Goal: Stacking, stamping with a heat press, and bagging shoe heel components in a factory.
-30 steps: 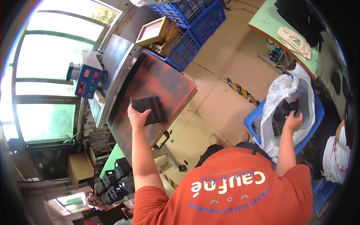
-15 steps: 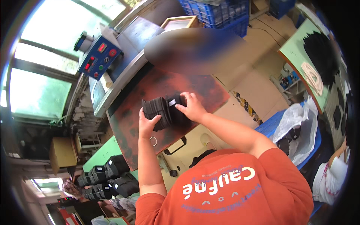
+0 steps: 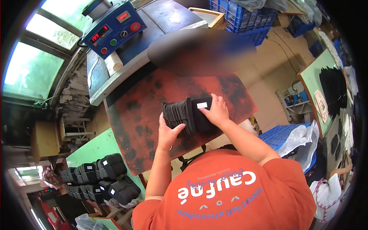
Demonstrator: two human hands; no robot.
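The step in hand looks like bringing black pieces together and squaring them up. A stack of thin black pieces [image 3: 177,115] stands on edge on the red, dark-stained table [image 3: 138,147], and a thicker black bundle with a white label [image 3: 202,119] sits against its 3 o'clock side. The left hand [image 3: 168,132] grips the stack, fingers at its 9 o'clock end and thumb along the near side. The right hand [image 3: 217,113] grips the labelled bundle, its fingers bent over the far corner and its thumb on the face just beside the label. As a judgement, the next move calls for even pressure from both hands, since loose layers could slip or fan out.

As for containers, clock directions run from the stack. Between 3 and 4 o'clock is a blue basket [image 3: 276,135] with a white plastic bag [image 3: 306,140] in it; the bag's folds hide most of what is inside. At 1 o'clock are blue crates [image 3: 251,25], partly covered by grey plastic, their contents too hidden to tell. Between 8 and 9 o'clock is a tan box [image 3: 46,142] whose inside does not show. At 8 o'clock, labelled black bundles [image 3: 111,166] lie in rows on a green surface [image 3: 96,143], in no container.
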